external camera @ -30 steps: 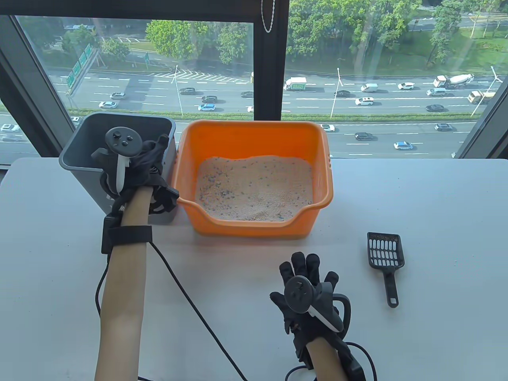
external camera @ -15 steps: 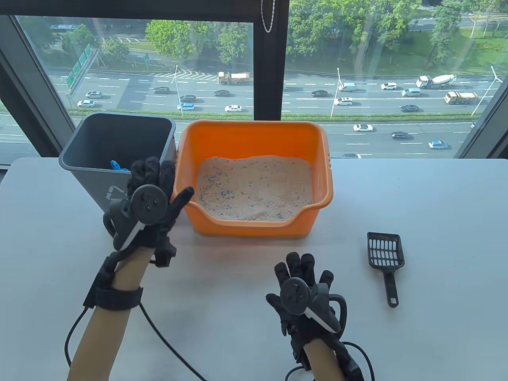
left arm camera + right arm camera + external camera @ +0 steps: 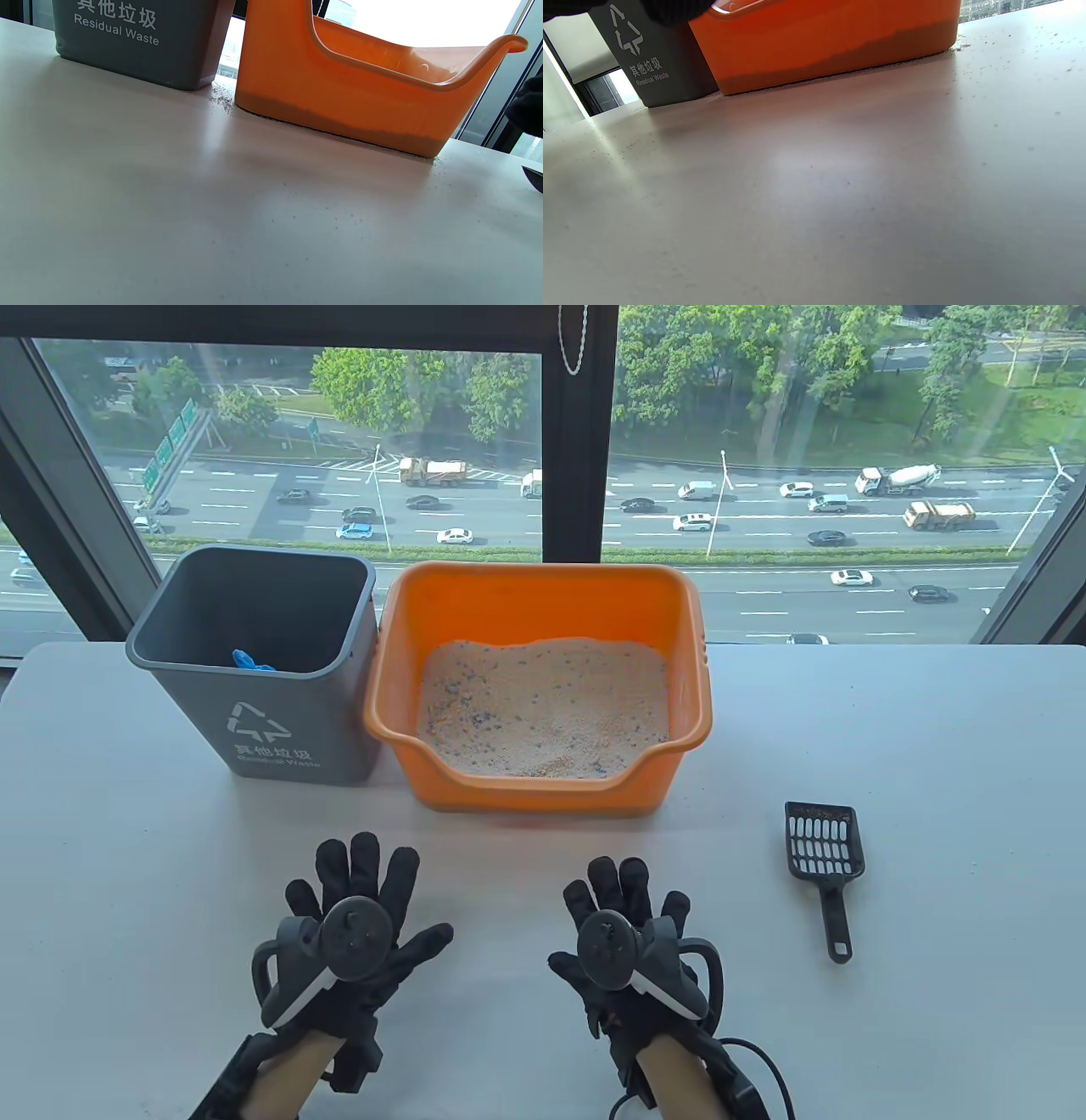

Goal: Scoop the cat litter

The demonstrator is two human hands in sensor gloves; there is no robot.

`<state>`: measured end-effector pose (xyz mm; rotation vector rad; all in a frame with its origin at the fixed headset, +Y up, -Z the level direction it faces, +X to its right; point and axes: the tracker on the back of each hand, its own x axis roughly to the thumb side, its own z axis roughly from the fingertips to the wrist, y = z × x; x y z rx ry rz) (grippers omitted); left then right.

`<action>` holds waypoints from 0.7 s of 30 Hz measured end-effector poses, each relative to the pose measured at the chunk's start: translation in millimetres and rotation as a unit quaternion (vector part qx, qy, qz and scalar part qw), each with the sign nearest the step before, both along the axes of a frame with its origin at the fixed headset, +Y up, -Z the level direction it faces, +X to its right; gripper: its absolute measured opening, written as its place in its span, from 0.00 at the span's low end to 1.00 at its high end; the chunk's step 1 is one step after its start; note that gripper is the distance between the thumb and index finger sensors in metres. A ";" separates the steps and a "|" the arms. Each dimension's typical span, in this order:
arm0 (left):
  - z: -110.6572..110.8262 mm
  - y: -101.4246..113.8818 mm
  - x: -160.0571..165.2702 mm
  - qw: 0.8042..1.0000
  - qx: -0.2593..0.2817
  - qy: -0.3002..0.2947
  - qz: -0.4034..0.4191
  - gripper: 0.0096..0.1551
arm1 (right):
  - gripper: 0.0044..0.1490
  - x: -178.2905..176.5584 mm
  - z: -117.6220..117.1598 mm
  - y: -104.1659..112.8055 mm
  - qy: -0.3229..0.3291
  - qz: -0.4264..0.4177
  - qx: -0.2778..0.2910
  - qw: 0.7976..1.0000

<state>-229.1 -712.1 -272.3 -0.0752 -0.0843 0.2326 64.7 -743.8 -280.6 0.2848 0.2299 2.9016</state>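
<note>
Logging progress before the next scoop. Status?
Left hand and right hand open, flat on table. Scoop lies untouched, right of litter box. Nothing blocking.

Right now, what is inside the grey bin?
Inside the grey residual waste bin, the table view shows only something small and bright blue low against the near wall. That wall hides the rest of the bottom.

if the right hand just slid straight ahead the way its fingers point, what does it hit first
Probably the orange litter box. The right hand lies flat and open on the table, fingers pointing away and slightly left, with bare table up to the box's low front wall. The scoop lies off to its right, out of that line.
</note>
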 end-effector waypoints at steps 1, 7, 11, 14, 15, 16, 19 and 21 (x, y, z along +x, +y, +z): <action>1.9 -2.5 0.0 1.000 0.001 0.001 -0.007 0.56 | 0.49 0.1 0.0 -0.1 0.000 0.000 -0.001 1.000; 5.8 -19.5 6.0 0.999 -0.006 -0.003 -0.052 0.57 | 0.50 3.2 1.2 3.6 -0.007 -0.006 0.006 1.000; 3.8 -23.6 8.5 0.999 -0.023 -0.005 -0.039 0.57 | 0.50 4.2 1.4 3.6 -0.010 -0.009 -0.001 1.000; 4.2 -23.4 7.5 0.999 -0.022 -0.001 -0.029 0.57 | 0.50 4.9 1.4 3.8 -0.012 -0.012 -0.005 1.000; 5.0 -23.4 7.0 0.999 -0.022 0.000 -0.029 0.57 | 0.50 5.0 1.4 3.9 -0.012 -0.013 -0.005 1.000; 5.7 -23.4 6.7 0.999 -0.021 0.000 -0.028 0.57 | 0.50 4.9 1.5 4.0 -0.012 -0.013 -0.005 1.000; 7.1 -23.9 7.2 0.999 -0.021 0.001 -0.030 0.57 | 0.50 4.2 1.9 3.9 -0.009 -0.015 -0.005 1.000; 8.0 -24.3 8.2 0.999 -0.020 0.000 -0.034 0.57 | 0.50 4.2 2.1 4.0 -0.009 -0.014 -0.003 1.000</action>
